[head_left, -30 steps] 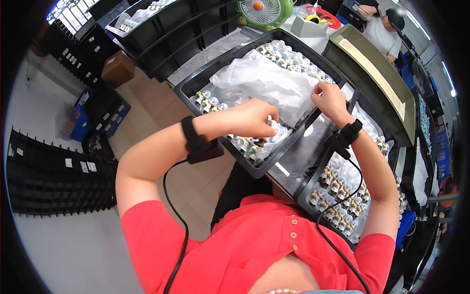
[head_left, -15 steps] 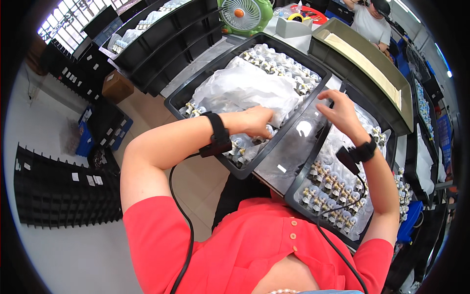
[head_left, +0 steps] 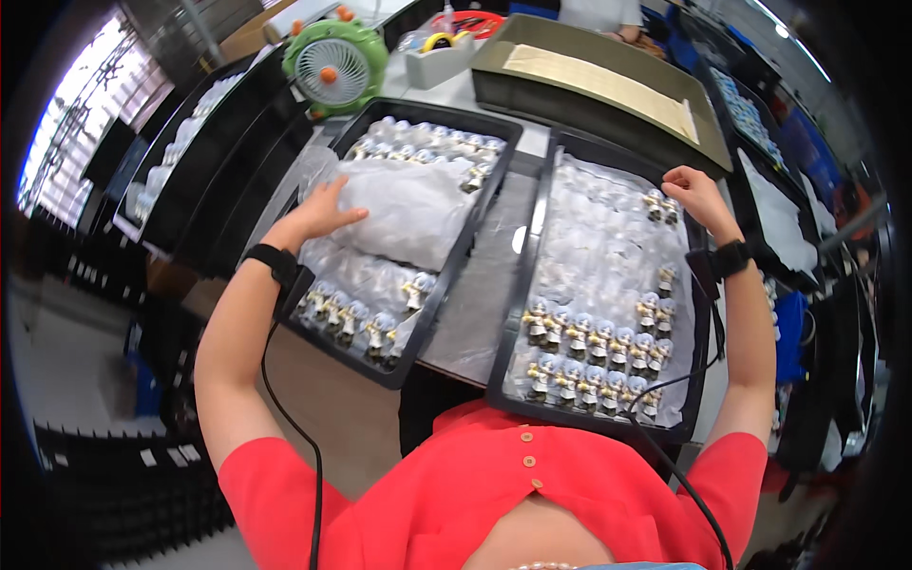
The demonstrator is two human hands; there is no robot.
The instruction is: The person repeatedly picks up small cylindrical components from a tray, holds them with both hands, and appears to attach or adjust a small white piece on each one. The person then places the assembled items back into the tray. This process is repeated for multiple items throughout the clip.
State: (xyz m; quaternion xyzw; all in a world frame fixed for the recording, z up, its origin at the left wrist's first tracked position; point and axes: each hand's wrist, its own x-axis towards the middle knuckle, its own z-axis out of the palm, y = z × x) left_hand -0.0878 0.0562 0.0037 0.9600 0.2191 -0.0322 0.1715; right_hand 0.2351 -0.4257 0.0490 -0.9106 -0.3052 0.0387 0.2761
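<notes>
Two black trays lie side by side before me, both holding small figurines with pale blue hair. In the left tray (head_left: 467, 249), my left hand (head_left: 328, 211) is open, its fingers spread over a crumpled translucent plastic sheet (head_left: 408, 214). Rows of figurines (head_left: 347, 318) show at the sheet's near and far ends. At the far right corner of the right tray (head_left: 538, 223), my right hand (head_left: 701, 201) is closed, fingertips pinched at the head of a figurine (head_left: 671, 211). Another figurine (head_left: 653, 204) stands just left of it. More figurines (head_left: 598, 342) fill the near rows on plastic film.
A green fan (head_left: 334, 68) stands beyond the left tray, near a white holder with a tape roll (head_left: 439, 42). A deep olive bin (head_left: 608, 90) sits behind the right tray. Stacked black trays (head_left: 223, 157) rise at left. A person's hand (head_left: 627, 34) shows at the far edge.
My view has swung toward the right tray. My left hand has left the near figurines and spread over the sheet. My right hand has moved to the right tray's far corner and closed.
</notes>
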